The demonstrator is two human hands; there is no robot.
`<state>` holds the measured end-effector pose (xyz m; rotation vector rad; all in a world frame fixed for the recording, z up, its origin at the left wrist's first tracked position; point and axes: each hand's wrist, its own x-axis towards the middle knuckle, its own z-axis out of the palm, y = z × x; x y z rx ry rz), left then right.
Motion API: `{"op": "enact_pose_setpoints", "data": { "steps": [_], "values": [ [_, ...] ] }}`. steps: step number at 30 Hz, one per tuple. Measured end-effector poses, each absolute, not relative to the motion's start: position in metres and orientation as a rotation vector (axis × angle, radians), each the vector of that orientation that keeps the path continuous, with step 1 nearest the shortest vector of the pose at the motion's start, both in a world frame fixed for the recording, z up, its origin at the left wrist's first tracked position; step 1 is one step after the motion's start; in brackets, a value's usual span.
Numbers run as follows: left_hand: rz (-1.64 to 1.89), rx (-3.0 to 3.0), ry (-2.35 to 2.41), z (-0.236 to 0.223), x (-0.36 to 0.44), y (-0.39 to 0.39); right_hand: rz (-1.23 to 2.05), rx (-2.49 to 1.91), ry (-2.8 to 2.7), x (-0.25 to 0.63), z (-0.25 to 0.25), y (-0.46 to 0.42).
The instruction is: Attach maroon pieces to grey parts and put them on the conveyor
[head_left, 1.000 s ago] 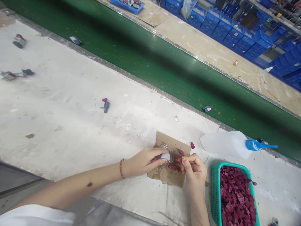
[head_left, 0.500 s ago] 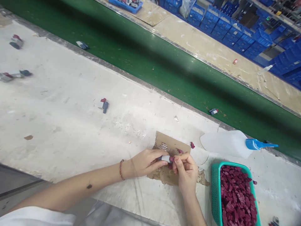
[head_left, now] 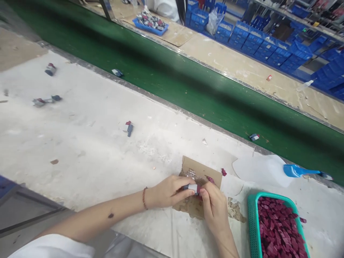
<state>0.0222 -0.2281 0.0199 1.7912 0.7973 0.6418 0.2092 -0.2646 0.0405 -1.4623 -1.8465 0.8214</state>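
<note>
Between thumb and fingers, my left hand point(head_left: 172, 191) grips a small grey-and-white plastic part point(head_left: 192, 187). My right hand point(head_left: 215, 204) is closed at that part's right end, pinching a small maroon piece point(head_left: 199, 189) against it. Fingers hide much of the maroon piece, so I cannot tell how firmly it is seated. Under both hands lies a stained piece of cardboard point(head_left: 202, 165), with another maroon piece point(head_left: 210, 179) on it. A loose maroon piece point(head_left: 224, 172) lies just beyond the cardboard's right edge.
A green basket point(head_left: 252, 222) of maroon pieces stands at right, below a white bottle with a blue nozzle point(head_left: 292, 171). Assembled parts lie on the white table, one being a grey-and-maroon part point(head_left: 128, 128). Beyond runs a green conveyor belt point(head_left: 172, 84) carrying several parts.
The camera view has shifted, so the scene sits lower and further right. Both hands stay together over the cardboard, and the right fingers are now closed tighter against the part's maroon end.
</note>
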Motion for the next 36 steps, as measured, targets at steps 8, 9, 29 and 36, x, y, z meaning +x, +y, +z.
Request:
{"op": "enact_pose_setpoints", "data": {
  "steps": [8,9,29,36],
  "values": [
    [0.588,1.874,0.651,0.030,0.021,-0.218,0.588,-1.256,-2.014,0.209,0.037,-0.263],
    [0.575,1.897,0.650,0.033,0.021,-0.216,0.591,-1.259,-2.007,0.211,0.036,-0.262],
    [0.832,1.821,1.930,0.045,-0.069,0.001,0.059,-2.261,-1.539,0.342,0.082,-0.342],
    [0.685,1.774,2.262,0.041,-0.111,-0.013,0.317,-2.222,-1.693,0.344,0.065,-0.320]
  ]
}}
